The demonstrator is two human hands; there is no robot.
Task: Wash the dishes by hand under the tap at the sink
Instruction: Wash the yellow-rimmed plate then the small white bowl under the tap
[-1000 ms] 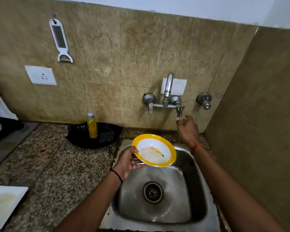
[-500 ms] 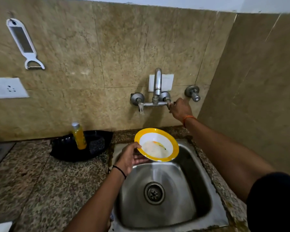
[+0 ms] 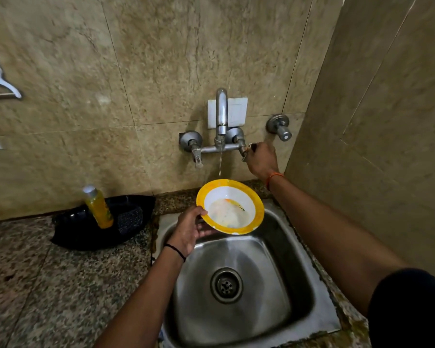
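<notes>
Gripped only at its left rim by the left hand (image 3: 189, 231), thumb on top and fingers beneath, the yellow-rimmed bowl (image 3: 230, 206) hangs tilted over the back of the sink (image 3: 309, 292), just short of the thin stream from the tap (image 3: 221, 114). The right hand (image 3: 260, 159) closes round the right tap handle (image 3: 246, 150); opened too far, water could spatter off the soiled bowl or twist it loose.

One bowl (image 3: 230, 206), one bottle (image 3: 98, 206), two hands.
</notes>
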